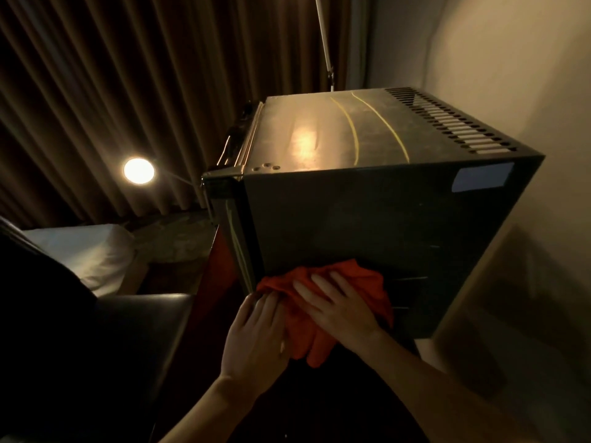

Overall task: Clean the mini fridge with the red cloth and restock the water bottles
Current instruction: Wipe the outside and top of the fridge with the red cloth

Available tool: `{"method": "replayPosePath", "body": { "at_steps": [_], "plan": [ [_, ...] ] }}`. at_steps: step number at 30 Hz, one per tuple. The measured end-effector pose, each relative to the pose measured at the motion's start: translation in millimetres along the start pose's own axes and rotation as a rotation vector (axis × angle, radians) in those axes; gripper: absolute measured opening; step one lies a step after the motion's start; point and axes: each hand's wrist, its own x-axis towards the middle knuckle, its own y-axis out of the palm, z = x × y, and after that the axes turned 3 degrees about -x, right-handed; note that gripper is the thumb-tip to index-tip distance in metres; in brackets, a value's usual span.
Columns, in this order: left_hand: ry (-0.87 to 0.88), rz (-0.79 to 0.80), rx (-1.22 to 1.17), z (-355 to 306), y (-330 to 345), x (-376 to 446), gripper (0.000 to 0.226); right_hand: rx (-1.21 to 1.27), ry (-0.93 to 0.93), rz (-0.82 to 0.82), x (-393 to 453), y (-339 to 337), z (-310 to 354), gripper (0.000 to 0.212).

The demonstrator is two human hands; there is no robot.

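Observation:
A dark mini fridge (367, 212) stands before me, its top and one side panel facing me, its door at the left edge shut. The red cloth (361, 279) is bunched against the lower part of the side panel. My right hand (335, 310) lies flat on the cloth, pressing it to the panel. My left hand (256, 337) holds the cloth's left, hanging part. No water bottles are visible.
A lit lamp (138, 171) glows at the left before brown curtains (112, 91). A dark leather seat (128, 330) and a white pillow (86, 254) lie lower left. A pale wall (511, 59) is close on the right. A blue label (483, 177) marks the fridge's side.

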Motion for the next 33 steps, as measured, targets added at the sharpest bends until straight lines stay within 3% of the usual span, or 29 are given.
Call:
{"method": "replayPosePath", "body": {
  "at_steps": [4, 8, 11, 13, 15, 21, 24, 27, 30, 33],
  "plan": [
    [-0.043, -0.002, -0.053, -4, 12, -12, 0.051, 0.056, -0.054, 0.182, -32, 10, 1, 0.069],
    [-0.120, -0.003, -0.075, -2, 20, -19, 0.049, 0.068, 0.184, 0.058, -7, -17, 2, 0.099],
    [-0.155, -0.010, -0.068, 6, 26, -22, 0.046, 0.067, 0.320, -0.157, 30, -37, -1, 0.073],
    [-0.193, -0.019, -0.064, 13, 30, -24, 0.047, 0.030, 0.303, -0.256, 39, -32, 3, 0.050],
    [-0.218, -0.037, -0.074, 20, 36, -26, 0.050, -0.008, 0.218, -0.280, 33, -17, 13, 0.039],
    [-0.188, -0.107, -0.131, 24, 56, -31, 0.046, -0.056, -0.193, 0.118, -19, 37, 47, 0.057],
    [-0.178, -0.119, -0.140, 19, 66, -36, 0.046, -0.108, -0.295, 0.295, -36, 48, 55, 0.063],
    [-0.173, -0.098, -0.162, 15, 76, -45, 0.048, -0.052, -0.175, 0.278, -27, 40, 56, 0.069],
    [-0.167, -0.064, -0.164, 7, 79, -48, 0.050, -0.036, 0.042, 0.095, -14, 15, 42, 0.074],
    [-0.137, -0.070, -0.153, 1, 71, -39, 0.049, -0.045, 0.281, -0.105, -3, -11, 9, 0.051]
  ]
}}
